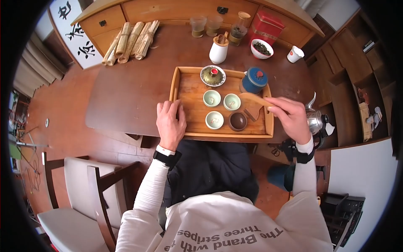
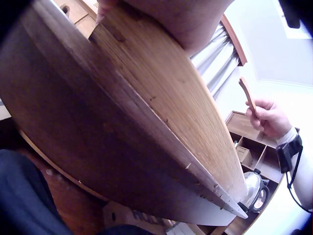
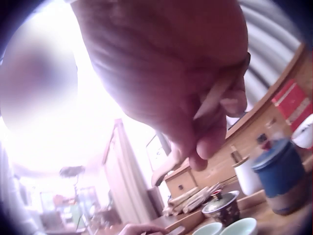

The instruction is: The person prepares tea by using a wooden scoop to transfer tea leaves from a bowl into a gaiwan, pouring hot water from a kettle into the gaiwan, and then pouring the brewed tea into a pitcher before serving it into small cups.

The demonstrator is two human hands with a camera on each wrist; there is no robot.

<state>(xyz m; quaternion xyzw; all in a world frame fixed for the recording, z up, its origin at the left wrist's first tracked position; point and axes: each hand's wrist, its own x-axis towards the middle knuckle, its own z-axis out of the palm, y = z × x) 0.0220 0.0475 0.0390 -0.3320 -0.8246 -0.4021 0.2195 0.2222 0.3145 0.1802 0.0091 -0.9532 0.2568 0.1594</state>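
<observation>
My right hand [image 1: 289,116] pinches a curved wooden tea scoop [image 1: 252,99] by its end, above the right side of a wooden tray [image 1: 218,134]. My left hand [image 1: 171,124] rests on the tray's left rim near the front corner, fingers relaxed. On the tray stand three pale green cups [image 1: 212,98] and one dark brown cup [image 1: 238,122]. Beside the brown cup, partly under the scoop in this view, lies a flat brown piece [image 1: 253,113]. Toward the back are a lidded bowl [image 1: 208,79] with a red knob and a blue lidded jar [image 1: 253,82].
Behind the tray stand a white tool holder [image 1: 218,53], a bowl of dark leaves [image 1: 261,49], a red box [image 1: 268,26], a white cup [image 1: 295,54] and glasses [image 1: 198,26]. Bamboo rolls [image 1: 133,40] lie back left. A metal kettle [image 1: 314,121] stands right of the table.
</observation>
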